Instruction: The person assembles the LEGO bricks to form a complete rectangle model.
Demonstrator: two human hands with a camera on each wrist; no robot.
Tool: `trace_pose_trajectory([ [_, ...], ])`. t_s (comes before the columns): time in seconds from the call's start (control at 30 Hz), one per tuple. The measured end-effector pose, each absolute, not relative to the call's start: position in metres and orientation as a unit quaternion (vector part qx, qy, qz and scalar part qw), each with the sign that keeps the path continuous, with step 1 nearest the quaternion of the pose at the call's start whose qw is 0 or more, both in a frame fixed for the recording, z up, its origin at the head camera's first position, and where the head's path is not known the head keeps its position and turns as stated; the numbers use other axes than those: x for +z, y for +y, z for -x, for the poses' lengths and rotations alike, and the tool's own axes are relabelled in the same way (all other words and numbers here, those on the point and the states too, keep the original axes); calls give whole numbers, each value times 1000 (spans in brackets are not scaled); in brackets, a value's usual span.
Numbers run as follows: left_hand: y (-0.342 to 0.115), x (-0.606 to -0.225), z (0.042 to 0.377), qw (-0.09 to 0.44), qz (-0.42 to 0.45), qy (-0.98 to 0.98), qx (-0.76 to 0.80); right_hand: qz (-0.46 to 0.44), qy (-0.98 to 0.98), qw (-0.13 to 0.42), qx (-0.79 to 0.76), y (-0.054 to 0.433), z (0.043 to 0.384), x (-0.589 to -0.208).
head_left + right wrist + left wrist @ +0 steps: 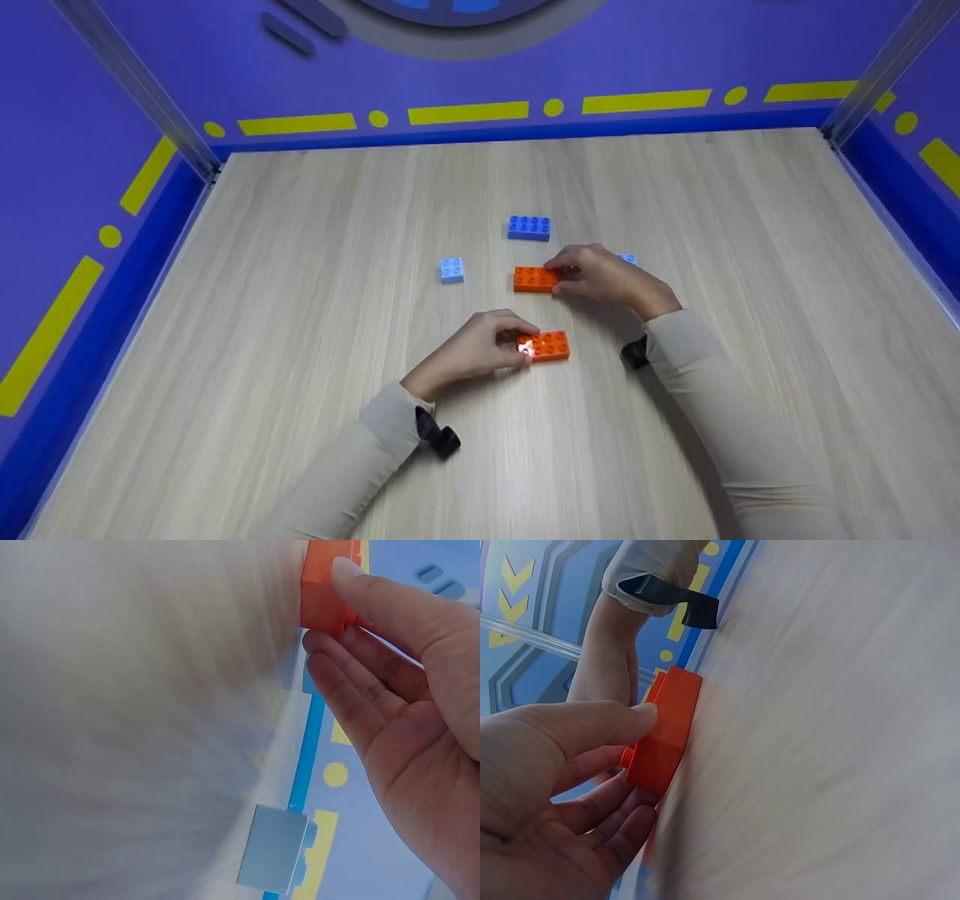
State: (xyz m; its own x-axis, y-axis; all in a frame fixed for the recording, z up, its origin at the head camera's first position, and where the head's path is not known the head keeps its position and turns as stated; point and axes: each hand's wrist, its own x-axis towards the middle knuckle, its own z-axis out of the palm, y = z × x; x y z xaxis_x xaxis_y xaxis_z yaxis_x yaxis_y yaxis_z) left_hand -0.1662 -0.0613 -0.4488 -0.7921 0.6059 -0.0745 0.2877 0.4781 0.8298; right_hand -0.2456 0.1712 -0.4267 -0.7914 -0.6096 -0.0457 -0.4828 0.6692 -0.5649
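Orange bricks [551, 346] lie apart on the table [337, 225]: my left hand [480, 345] pinches the nearer, my right hand [609, 277] the farther [530, 280]. Grasping seems the step; moving either calls for a steady grip.

A: State the parts count.
B: Orange bricks [551, 345] [532, 280]: two. Dark blue brick [529, 228]: one. Light blue bricks [451, 270] [628, 259]: two, one partly hidden. Total: five bricks.
A: State the other counts.
B: Hands [476, 346] [611, 279]: two. Sleeves [360, 457] [712, 390]: two. Wrist cameras [444, 441] [634, 352]: two.
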Motion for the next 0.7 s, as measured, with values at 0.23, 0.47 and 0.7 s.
trace_pose_trajectory([
  [0.23,-63,-446,167,174,-272,845,427,302,906,117,-275,174,244,-427],
  [0.47,-67,-444,169,169,-271,849,421,303,906,114,-274,177,243,-426],
  [0.7,-70,-443,171,166,-270,854,413,296,907,124,-273,180,240,-426],
])
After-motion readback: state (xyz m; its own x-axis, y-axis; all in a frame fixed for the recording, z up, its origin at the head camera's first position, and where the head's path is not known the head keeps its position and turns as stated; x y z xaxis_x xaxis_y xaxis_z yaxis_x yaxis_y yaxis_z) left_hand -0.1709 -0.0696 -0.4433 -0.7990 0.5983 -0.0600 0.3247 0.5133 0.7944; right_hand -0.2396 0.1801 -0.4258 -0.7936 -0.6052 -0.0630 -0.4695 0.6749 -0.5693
